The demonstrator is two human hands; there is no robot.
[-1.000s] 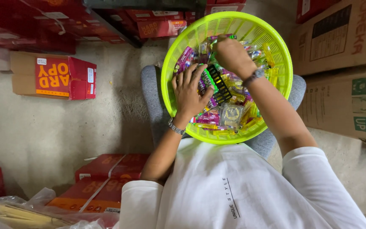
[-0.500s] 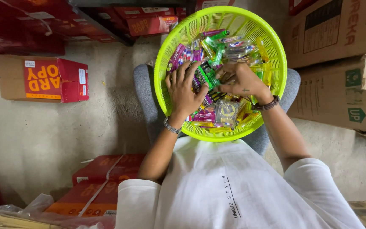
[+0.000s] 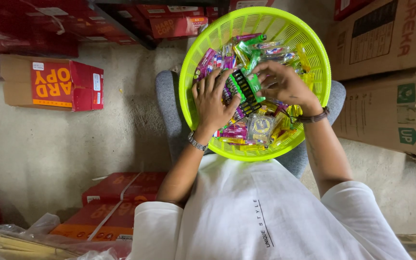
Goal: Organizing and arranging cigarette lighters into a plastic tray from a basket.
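On the concrete floor [image 3: 63, 149], cardboard boxes [image 3: 386, 82] stacked at right, red cartons [image 3: 121, 192] at lower left, one red-and-tan box [image 3: 54, 86] at left. Person in white shirt [image 3: 256, 212] sits with a lime-green plastic basket [image 3: 304, 43] on the lap, over grey-trousered knees. Basket full of small colourful wrapped packets [image 3: 246, 130]. Left hand [image 3: 215, 101], metal watch on wrist, lies flat on the packets, fingers spread, grasping nothing. Right hand [image 3: 285, 86], dark bracelet on wrist, fingers curled around one end of a black-and-green card of small items [image 3: 244, 89] at basket centre, just beside the left fingertips.
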